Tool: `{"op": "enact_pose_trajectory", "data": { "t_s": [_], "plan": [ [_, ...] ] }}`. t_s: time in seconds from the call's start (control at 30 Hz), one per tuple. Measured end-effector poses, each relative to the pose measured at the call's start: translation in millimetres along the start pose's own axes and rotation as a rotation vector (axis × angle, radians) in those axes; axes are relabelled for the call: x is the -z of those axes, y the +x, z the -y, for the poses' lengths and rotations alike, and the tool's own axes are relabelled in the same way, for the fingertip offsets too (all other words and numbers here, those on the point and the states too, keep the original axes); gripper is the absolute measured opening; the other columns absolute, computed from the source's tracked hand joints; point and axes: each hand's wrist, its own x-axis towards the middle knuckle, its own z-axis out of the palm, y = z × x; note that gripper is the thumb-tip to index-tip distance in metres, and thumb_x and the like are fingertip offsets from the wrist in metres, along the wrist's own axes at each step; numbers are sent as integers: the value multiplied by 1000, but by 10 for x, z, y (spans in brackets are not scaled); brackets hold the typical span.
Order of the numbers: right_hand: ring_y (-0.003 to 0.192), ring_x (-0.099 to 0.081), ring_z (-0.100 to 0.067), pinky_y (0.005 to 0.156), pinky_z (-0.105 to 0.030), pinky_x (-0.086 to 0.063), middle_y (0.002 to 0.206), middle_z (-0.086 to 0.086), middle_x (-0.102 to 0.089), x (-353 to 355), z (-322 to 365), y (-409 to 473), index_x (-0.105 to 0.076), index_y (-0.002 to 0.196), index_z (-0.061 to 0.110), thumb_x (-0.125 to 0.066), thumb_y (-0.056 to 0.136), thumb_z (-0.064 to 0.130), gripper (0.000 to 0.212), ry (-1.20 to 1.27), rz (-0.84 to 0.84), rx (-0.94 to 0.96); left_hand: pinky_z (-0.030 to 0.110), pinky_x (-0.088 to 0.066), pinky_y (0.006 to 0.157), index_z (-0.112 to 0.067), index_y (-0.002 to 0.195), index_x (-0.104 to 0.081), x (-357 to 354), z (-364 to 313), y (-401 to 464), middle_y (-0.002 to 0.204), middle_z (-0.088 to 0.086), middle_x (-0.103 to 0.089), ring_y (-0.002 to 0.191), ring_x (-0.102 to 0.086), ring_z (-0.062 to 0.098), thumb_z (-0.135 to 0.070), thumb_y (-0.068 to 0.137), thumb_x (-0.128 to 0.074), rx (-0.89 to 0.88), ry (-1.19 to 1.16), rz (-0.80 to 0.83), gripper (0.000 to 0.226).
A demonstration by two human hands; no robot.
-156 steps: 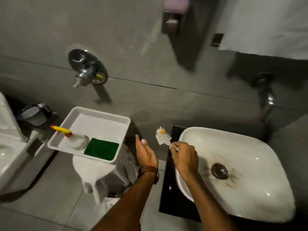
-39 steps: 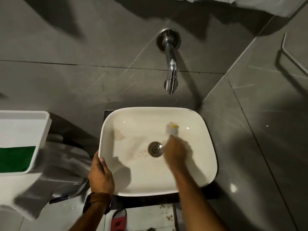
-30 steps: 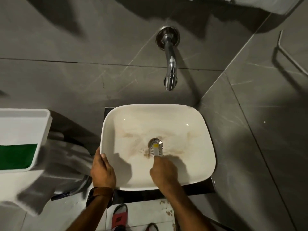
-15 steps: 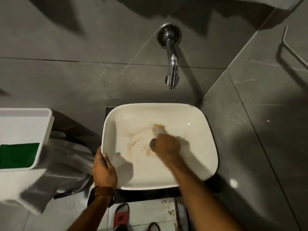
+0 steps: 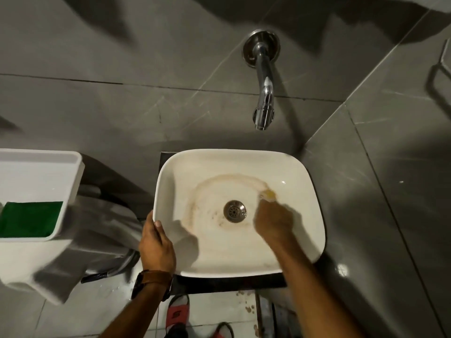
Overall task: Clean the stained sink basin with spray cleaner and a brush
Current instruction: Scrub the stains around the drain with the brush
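Note:
The white sink basin (image 5: 305,203) sits below me, with a brown smeared ring of stain around the metal drain (image 5: 234,211). My right hand (image 5: 273,220) is inside the basin, right of the drain, shut on the brush (image 5: 268,194), whose yellow-tipped white head shows blurred just beyond my fingers, against the basin floor. My left hand (image 5: 156,247) grips the basin's front left rim, thumb over the edge. The spray cleaner is out of view.
A chrome wall tap (image 5: 264,98) overhangs the basin's back. At left, a white tray (image 5: 73,181) holding a green scrub pad (image 5: 29,218) rests on a cloth-covered stand. A red sandal (image 5: 178,313) is on the floor below. Grey tiled walls close in at the right.
My right hand has swept the brush from just behind the drain to its right side, and the stain is smeared into a wider ring. The left hand stays on the rim.

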Motion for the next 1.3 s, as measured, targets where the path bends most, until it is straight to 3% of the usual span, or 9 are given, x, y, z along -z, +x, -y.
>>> {"op": "enact_pose_trajectory", "data": {
  "t_s": [0.2,0.4,0.53,0.7,0.87,1.0,1.07,1.17,1.3],
  "plan": [
    [102,-72,-31,81,-36,-54,111,-9,-74,-465,513,-761,-67,110,17,-52,89,18,26,46,102,296,39,-56,78,-31,139,-42,18,-25,-8,115,9,-64,91,-61,26,-47,103,-28,-10,18,0,41],
    [108,-70,-28,89,-36,-55,117,-7,-73,-237,62,-377,-69,115,16,-48,98,16,27,-3,-36,26,49,-58,81,-28,141,-41,14,-37,-4,119,13,-63,97,-62,33,-46,103,-27,6,39,-3,44],
    [99,-72,-31,81,-36,-54,110,-10,-75,-494,452,-952,-70,106,15,-50,92,16,24,-2,94,252,41,-55,78,-29,140,-41,12,-14,5,118,13,-64,94,-62,31,-45,104,-28,-10,42,-7,42],
    [93,-76,-27,77,-30,-57,104,-11,-79,35,752,-257,-77,105,11,-66,91,15,18,-101,-296,266,43,-58,76,-32,139,-40,20,-37,-18,115,9,-63,92,-63,28,-51,102,-26,-15,7,-2,44],
    [119,-65,-27,95,-35,-51,129,-6,-68,-89,-192,-446,-60,129,18,-42,100,16,34,-193,11,67,46,-59,79,-31,140,-40,43,-75,-13,118,8,-63,95,-63,27,-50,103,-27,-6,-2,11,44],
    [107,-70,-34,84,-39,-55,115,-13,-72,-433,637,-1023,-65,117,14,-52,93,17,28,59,211,371,48,-58,85,-26,143,-39,32,-79,-2,122,11,-63,102,-64,30,-45,104,-28,0,-13,21,44],
    [107,-70,-38,85,-42,-56,114,-16,-73,-393,1173,-784,-66,117,14,-53,96,15,25,155,124,451,47,-58,83,-26,143,-39,39,-85,-17,122,10,-64,103,-65,28,-45,104,-28,-27,-21,19,45],
    [115,-67,-35,91,-42,-54,124,-14,-70,-192,1318,-81,-63,131,15,-47,101,13,34,248,-64,245,46,-59,82,-32,142,-38,39,-78,-38,120,5,-63,100,-64,25,-50,103,-27,-17,-33,39,44],
    [111,-66,-37,84,-39,-54,125,-16,-69,-211,451,382,-58,135,7,-49,99,11,37,406,-362,-275,45,-56,88,-25,143,-41,18,-71,-23,123,8,-62,103,-62,26,-41,105,-29,-15,-14,4,44]
  ]
}}
